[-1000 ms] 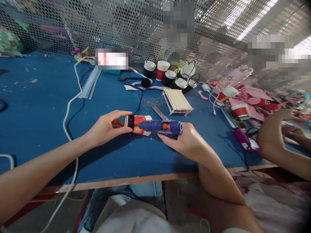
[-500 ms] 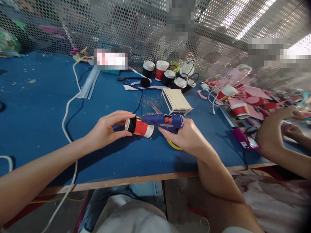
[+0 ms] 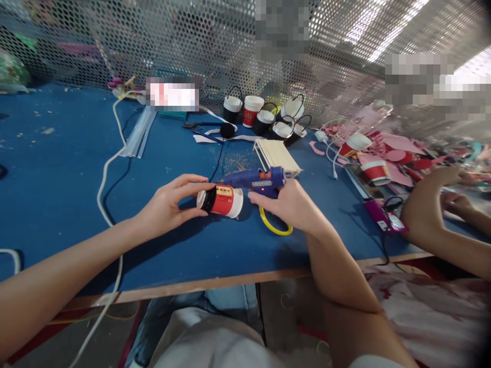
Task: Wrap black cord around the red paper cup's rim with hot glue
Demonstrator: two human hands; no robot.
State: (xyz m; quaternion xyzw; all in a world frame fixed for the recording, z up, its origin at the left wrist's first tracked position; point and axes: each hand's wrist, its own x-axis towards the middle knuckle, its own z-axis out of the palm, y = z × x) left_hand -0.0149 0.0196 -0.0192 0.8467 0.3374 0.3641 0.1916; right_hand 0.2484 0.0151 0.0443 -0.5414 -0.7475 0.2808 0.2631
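Note:
My left hand (image 3: 169,205) grips a small red and white paper cup (image 3: 224,201) that lies on its side on the blue table (image 3: 65,174), its black base toward my fingers. In my right hand (image 3: 291,204) is a blue hot glue gun (image 3: 253,180), nozzle pointing left just above the cup. Yellow-handled scissors (image 3: 273,226) lie on the table under my right hand.
A row of small black and red cups with wire handles (image 3: 264,120) stands at the back by a perforated metal screen. A stick-built frame (image 3: 276,155) lies behind the glue gun. A white cable (image 3: 109,168) crosses the left. Another person's hands (image 3: 441,209) work among pink scraps at right.
The glue gun has lifted off the cup's side and moved back above it. The cup has turned in my left hand, and the yellow scissors handle now shows below my right hand.

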